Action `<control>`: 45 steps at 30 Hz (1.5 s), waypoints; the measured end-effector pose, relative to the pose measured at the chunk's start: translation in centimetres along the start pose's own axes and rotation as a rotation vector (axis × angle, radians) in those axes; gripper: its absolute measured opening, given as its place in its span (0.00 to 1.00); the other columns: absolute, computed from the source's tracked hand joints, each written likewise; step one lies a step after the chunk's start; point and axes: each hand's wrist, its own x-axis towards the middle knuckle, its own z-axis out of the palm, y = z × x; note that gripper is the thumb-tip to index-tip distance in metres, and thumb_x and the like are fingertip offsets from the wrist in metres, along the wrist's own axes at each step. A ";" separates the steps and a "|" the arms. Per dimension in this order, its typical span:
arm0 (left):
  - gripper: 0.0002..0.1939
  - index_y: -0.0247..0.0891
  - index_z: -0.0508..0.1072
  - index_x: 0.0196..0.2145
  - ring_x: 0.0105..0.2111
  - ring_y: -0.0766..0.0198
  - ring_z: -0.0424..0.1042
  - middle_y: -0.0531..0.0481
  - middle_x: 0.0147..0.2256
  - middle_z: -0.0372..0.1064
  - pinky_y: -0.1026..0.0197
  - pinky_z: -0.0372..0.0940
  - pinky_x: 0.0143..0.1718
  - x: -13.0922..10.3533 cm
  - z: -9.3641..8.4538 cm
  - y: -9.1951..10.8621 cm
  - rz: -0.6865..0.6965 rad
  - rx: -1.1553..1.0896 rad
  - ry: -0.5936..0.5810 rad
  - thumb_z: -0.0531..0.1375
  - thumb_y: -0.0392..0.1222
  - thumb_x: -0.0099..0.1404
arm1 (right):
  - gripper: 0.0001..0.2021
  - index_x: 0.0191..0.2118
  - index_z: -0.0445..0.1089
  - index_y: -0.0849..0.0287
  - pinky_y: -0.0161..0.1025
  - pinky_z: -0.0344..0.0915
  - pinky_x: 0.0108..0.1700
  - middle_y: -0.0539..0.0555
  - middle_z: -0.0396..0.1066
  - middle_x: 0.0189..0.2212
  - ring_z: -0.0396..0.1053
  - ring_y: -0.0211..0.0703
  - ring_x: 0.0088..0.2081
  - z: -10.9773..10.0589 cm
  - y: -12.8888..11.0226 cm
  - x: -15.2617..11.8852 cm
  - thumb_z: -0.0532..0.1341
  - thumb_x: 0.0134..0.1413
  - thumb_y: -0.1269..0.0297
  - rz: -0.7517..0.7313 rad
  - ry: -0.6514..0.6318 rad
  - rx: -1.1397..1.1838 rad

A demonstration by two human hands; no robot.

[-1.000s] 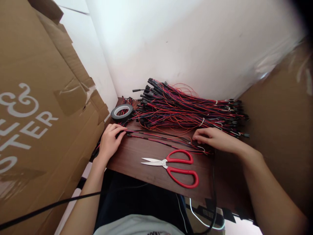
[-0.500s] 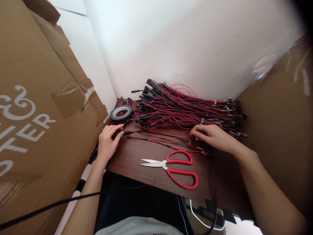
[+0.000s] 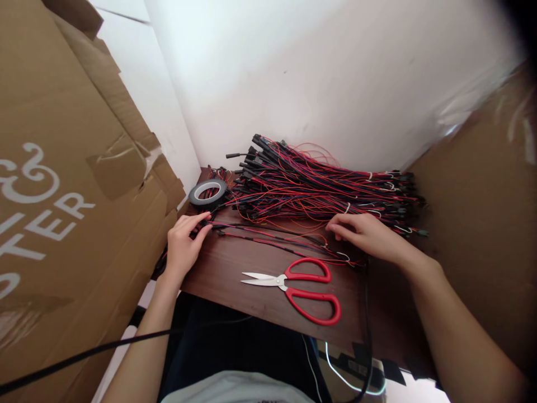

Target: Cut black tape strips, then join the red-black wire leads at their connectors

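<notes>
At the left end of some red and black wires [image 3: 268, 239] lying on the brown table [image 3: 226, 274], my left hand [image 3: 184, 242] has thumb and forefinger closed around dark wire ends. My right hand [image 3: 356, 229] is closed, its fingertips pinched near the right part of these wires; what they hold, if anything, is too small to tell. Red-handled scissors [image 3: 312, 292] lie with blades apart, pointing left, nearer my body. Behind the hands rests a large pile of red, blue and black cables [image 3: 306, 182]. A roll of black tape [image 3: 208, 193] sits just beyond my left hand.
A big cardboard box [image 3: 79, 140] rises along the left side, another cardboard surface [image 3: 482, 207] along the right. A white wall [image 3: 293, 78] stands behind the cables. One black cord [image 3: 92, 351] crosses my left forearm; another hangs over the table's right front.
</notes>
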 end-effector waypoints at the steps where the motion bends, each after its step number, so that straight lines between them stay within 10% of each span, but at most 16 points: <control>1: 0.13 0.38 0.77 0.46 0.35 0.60 0.73 0.45 0.40 0.78 0.57 0.70 0.38 0.0 0.0 0.0 -0.005 0.002 0.000 0.61 0.41 0.65 | 0.17 0.32 0.72 0.56 0.37 0.60 0.31 0.52 0.75 0.26 0.69 0.41 0.27 0.0 0.0 0.0 0.52 0.61 0.52 0.003 -0.002 0.000; 19: 0.14 0.39 0.77 0.47 0.30 0.64 0.70 0.46 0.42 0.76 0.58 0.69 0.38 -0.1 -0.1 0.1 -0.001 0.022 -0.008 0.61 0.40 0.64 | 0.17 0.31 0.72 0.55 0.38 0.63 0.33 0.52 0.75 0.26 0.71 0.43 0.28 0.3 0.1 0.0 0.53 0.63 0.52 -0.021 -0.007 0.019; 27: 0.11 0.37 0.78 0.43 0.36 0.61 0.73 0.45 0.41 0.76 0.59 0.68 0.37 -0.2 0.2 -0.2 0.012 -0.006 -0.022 0.58 0.38 0.66 | 0.10 0.36 0.71 0.55 0.44 0.63 0.45 0.57 0.75 0.35 0.70 0.49 0.41 2.3 -3.1 0.5 0.55 0.64 0.60 -0.248 0.293 -0.006; 35: 0.08 0.38 0.77 0.38 0.39 0.61 0.73 0.46 0.38 0.75 0.59 0.67 0.40 -0.2 0.0 0.4 0.016 -0.046 0.023 0.58 0.39 0.67 | 0.08 0.45 0.71 0.56 0.50 0.61 0.48 0.58 0.76 0.42 0.69 0.52 0.46 6.1 -6.3 0.8 0.57 0.64 0.64 -0.336 0.185 -0.086; 45: 0.08 0.39 0.77 0.40 0.40 0.59 0.72 0.45 0.40 0.75 0.56 0.68 0.42 -0.4 0.1 0.0 0.017 -0.012 -0.022 0.58 0.39 0.67 | 0.14 0.38 0.74 0.55 0.43 0.67 0.43 0.57 0.76 0.36 0.73 0.47 0.39 4.5 -4.7 0.8 0.52 0.67 0.59 -0.271 0.102 0.001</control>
